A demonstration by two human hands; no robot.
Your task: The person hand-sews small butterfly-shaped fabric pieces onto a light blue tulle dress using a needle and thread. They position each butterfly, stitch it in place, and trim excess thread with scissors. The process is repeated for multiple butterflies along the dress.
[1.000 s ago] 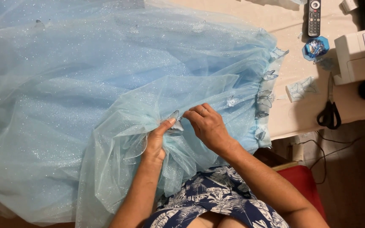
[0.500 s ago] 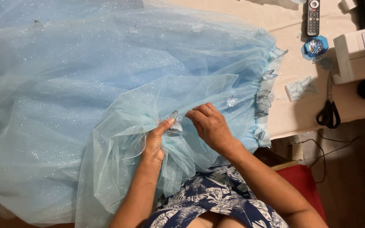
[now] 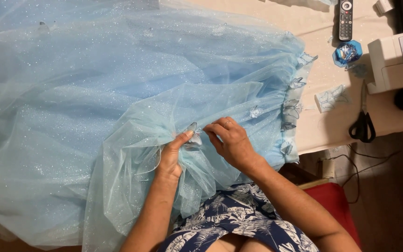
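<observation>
Here, a small translucent butterfly ornament [image 3: 193,135] is pinched between the thumb and fingers of the left hand [image 3: 172,156], together with a gathered fold of the pale blue glittery tulle skirt [image 3: 94,107]. The right hand [image 3: 232,142] is curled just beside the ornament on its right, its fingertips closed at the ornament's edge; whether something thin is gripped between them cannot be told. Both hands are rested on the tulle, which is spread over the beige counter [image 3: 318,32] and draped down toward a navy floral-print lap [image 3: 239,224]. Further butterfly ornaments [image 3: 292,109] are seen in a column along the skirt's edge, to the right of the held ornament. Well to the right of the ornament, black-handled scissors [image 3: 363,122] are laid on the counter, with a white sewing machine [image 3: 395,60] above them. A black remote control [image 3: 345,18] and a small blue box [image 3: 347,52] are placed near the top edge, up and right of the ornament.
</observation>
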